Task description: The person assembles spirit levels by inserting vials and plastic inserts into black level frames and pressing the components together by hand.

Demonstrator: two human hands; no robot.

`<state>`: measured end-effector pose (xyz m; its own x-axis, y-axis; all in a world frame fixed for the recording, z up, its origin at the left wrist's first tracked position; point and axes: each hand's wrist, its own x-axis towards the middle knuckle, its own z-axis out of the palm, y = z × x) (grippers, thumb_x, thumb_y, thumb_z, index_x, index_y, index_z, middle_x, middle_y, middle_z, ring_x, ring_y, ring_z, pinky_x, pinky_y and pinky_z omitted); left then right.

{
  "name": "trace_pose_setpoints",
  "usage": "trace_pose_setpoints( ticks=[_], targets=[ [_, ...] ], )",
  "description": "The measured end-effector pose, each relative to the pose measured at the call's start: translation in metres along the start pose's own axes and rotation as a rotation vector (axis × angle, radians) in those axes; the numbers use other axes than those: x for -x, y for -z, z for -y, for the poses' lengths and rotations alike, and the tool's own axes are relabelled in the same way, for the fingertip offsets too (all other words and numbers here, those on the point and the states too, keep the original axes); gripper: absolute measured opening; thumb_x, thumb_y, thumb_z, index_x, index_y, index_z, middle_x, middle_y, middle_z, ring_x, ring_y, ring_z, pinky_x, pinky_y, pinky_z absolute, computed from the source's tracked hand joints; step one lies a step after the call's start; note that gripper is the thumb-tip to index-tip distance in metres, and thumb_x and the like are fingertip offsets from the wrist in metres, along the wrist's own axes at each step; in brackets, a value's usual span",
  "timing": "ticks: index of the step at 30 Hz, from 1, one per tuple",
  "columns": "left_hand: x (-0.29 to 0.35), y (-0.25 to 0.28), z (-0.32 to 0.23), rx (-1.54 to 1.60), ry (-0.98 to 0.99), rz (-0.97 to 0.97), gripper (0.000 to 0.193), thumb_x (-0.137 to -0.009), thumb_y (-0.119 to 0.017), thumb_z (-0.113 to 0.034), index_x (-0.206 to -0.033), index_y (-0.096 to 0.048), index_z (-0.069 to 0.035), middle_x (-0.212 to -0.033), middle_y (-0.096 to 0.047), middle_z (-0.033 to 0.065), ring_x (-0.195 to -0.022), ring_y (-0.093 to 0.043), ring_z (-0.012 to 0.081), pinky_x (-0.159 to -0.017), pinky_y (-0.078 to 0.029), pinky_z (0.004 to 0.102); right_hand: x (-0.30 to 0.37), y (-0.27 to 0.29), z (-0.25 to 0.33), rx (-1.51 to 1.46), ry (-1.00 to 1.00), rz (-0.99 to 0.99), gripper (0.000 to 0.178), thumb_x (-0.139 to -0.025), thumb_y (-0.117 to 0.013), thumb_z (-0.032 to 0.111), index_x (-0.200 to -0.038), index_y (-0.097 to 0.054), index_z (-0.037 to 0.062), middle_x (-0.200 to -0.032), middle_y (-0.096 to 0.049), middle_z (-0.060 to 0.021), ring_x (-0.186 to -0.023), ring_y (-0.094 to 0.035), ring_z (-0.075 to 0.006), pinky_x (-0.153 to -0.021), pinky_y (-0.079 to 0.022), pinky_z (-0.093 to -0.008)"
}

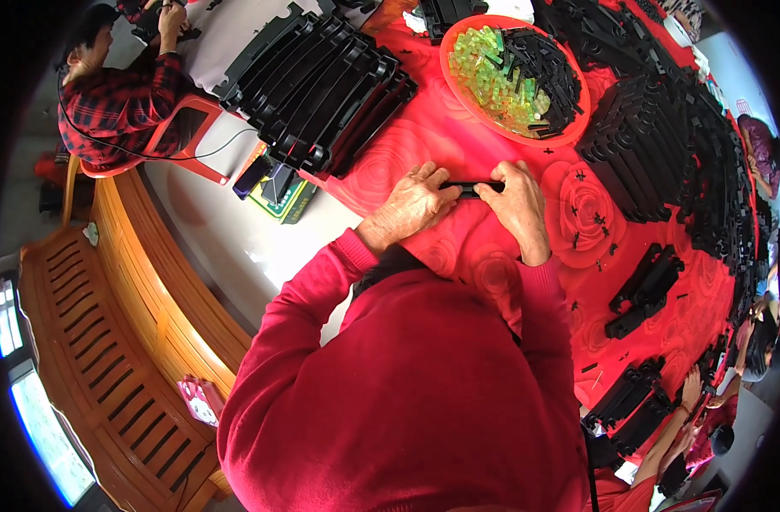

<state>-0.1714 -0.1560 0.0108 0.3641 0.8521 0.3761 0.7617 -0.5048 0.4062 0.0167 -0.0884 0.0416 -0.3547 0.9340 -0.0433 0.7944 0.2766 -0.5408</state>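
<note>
Between my two hands lies a short black plastic bar [469, 190], low over the red tablecloth with its rose pattern [390, 175]. My left hand [416, 203] grips its left end with thumb and fingers. At the other end, my right hand [516, 203] pinches it, thumb pressed on top. The fingers cover both ends of the bar. Just beyond my hands stands a round red tray [448, 84], holding translucent yellow-green pieces [480, 68] on its left and small black strips [552, 77] on its right.
A tall stack of long black plastic parts [322, 94] stands at the far left table edge. More black parts [633, 145] are heaped on the right, with smaller groups [644, 290] nearer. A person in a checked shirt [121, 119] sits far left, beside a wooden bench [121, 341].
</note>
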Motion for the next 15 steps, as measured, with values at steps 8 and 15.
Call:
trace_pose_setpoints(
  ticks=[8, 15],
  targets=[
    [-0.003, 0.003, 0.0, 0.0, -0.017, 0.036, 0.022, -0.075, -0.068, -0.015, -0.096, -0.065, -0.007, -0.09, -0.055, 0.0101, -0.087, -0.053, 0.0285, -0.076, -0.047, 0.0391, -0.017, 0.009, 0.012, 0.158, -0.089, 0.216, 0.035, -0.069, -0.072, 0.029, -0.088, -0.059, 0.0032, -0.094, -0.06, -0.0156, -0.088, -0.061, -0.0345, -0.073, -0.05, -0.0464],
    [-0.005, 0.004, -0.003, -0.04, 0.003, 0.091, 0.021, -0.075, -0.067, -0.016, -0.094, -0.064, -0.008, -0.089, -0.054, 0.0101, -0.087, -0.053, 0.029, -0.075, -0.046, 0.0405, -0.02, 0.008, 0.016, 0.178, -0.124, 0.193, 0.035, -0.066, -0.073, 0.029, -0.087, -0.061, 0.0043, -0.092, -0.062, -0.0151, -0.091, -0.061, -0.0349, -0.073, -0.049, -0.0469]
  ],
)
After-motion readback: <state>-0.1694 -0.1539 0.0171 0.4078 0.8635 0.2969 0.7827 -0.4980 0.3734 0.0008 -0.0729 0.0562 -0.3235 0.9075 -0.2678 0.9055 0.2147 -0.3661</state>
